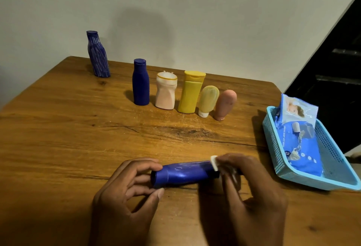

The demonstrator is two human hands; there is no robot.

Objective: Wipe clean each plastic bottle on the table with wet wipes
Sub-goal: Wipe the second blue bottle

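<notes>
Holding blue bottle [183,174] sideways just above table [58,138]: left hand [125,197] pinching cap end, right hand [252,187] clamping wet wipe [214,162] on base end. Risks: slick plastic twisting free, rolling; streaks missed under fingers.

- Two hands in shot, left hand [125,193] and right hand [254,191], both bare.
- No gloves, no rings, no watch or band on what shows.
- Nails are short and plain, unpainted; the left thumbnail catches the light.
- No sleeve reaches the wrists; forearms run bare off the bottom edge.
</notes>
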